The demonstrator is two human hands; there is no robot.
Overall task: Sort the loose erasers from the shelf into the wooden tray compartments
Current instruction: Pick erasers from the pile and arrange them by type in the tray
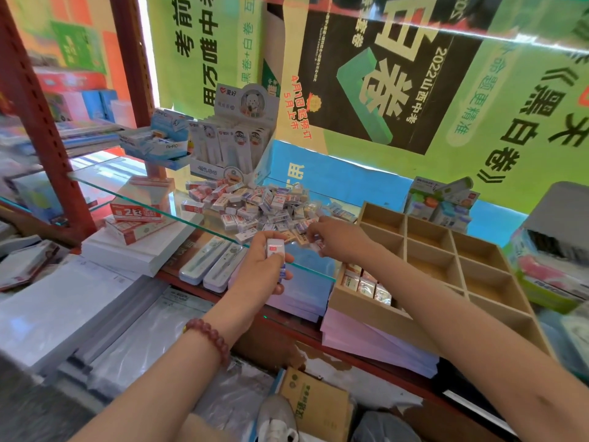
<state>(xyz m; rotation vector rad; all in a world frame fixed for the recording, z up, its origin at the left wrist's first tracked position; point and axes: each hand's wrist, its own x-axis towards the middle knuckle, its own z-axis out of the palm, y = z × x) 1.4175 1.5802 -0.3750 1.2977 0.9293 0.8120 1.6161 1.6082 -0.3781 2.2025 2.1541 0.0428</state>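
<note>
A heap of loose wrapped erasers (pixel 255 205) lies on the glass shelf (pixel 134 199). My left hand (pixel 264 266) is in front of the shelf edge and grips a small stack of white erasers (pixel 276 250). My right hand (pixel 331 237) reaches to the near right edge of the heap and pinches an eraser (pixel 315 245). The wooden tray (pixel 452 250) sits to the right, tilted, with several bare compartments. Its near left compartment holds a row of erasers (pixel 366 282).
Display boxes (pixel 229 145) stand behind the heap on the shelf. Pen cases (pixel 210 263) and pastel paper stacks (pixel 366 342) lie under the shelf. A red shelf post (pixel 41 122) stands at left. Cardboard boxes (pixel 315 406) sit below.
</note>
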